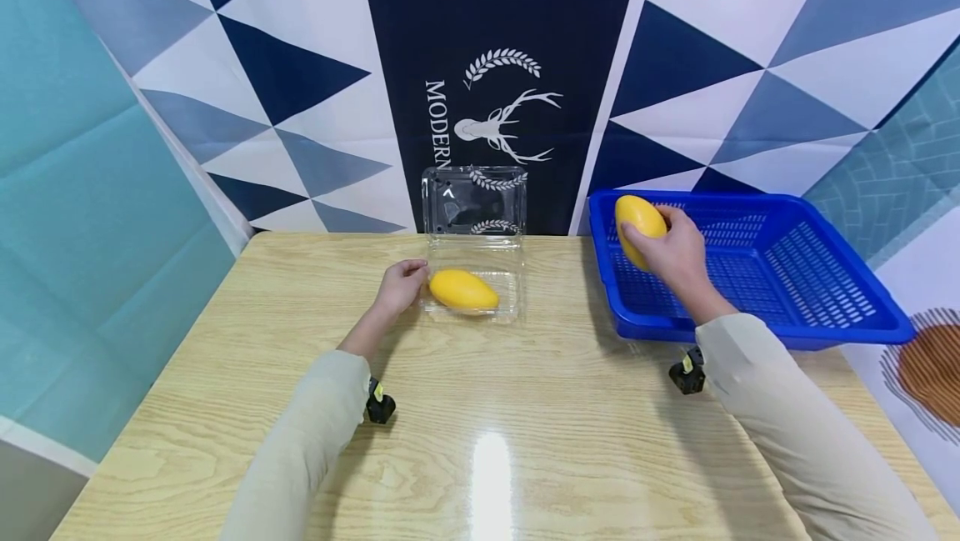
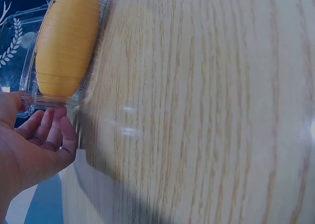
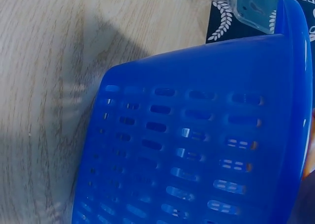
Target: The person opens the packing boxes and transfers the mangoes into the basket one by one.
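Observation:
My left hand [image 1: 401,287] pinches the left edge of a clear plastic clamshell box [image 1: 510,295], thumb on one side and fingertips under the rim in the left wrist view. Its lid [image 1: 474,203] stands raised at the back. One yellow mango [image 1: 463,289] lies in the bottom half, seen through the plastic. Over the left part of a blue basket [image 1: 873,295], my right hand [image 1: 678,253] grips a second yellow mango [image 1: 637,224], thumb across its front. In the right wrist view the basket's slotted side [image 3: 197,64] hides nearly all of this hand.
The basket stands at the table's back right, its right end reaching past the table edge. A patterned cloth [image 1: 315,82] hangs right behind the wooden table [image 1: 450,399]. Teal cloth [image 1: 97,216] borders the left side.

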The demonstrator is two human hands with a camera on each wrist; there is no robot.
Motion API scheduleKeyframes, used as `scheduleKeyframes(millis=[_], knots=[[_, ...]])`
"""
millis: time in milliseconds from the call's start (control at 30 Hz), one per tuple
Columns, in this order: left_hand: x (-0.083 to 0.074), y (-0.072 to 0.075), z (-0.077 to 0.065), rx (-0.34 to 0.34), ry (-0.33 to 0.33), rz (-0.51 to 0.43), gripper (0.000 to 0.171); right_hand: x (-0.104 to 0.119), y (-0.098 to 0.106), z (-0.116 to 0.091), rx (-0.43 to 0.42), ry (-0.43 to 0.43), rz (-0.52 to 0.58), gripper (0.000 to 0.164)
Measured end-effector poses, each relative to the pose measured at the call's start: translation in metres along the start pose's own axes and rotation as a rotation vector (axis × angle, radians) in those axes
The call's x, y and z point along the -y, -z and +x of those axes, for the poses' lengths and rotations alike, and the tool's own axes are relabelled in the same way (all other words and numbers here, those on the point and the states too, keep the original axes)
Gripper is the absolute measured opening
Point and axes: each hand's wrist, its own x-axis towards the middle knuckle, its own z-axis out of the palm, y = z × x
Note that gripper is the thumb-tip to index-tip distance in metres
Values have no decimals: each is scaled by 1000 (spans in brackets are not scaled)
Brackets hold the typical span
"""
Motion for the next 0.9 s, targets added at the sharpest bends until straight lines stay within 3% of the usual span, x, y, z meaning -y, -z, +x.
scheduleKeyframes(millis=[900], knots=[[-1, 0, 0, -11, 11, 12, 38, -7, 1, 1, -14, -14, -22, 81]])
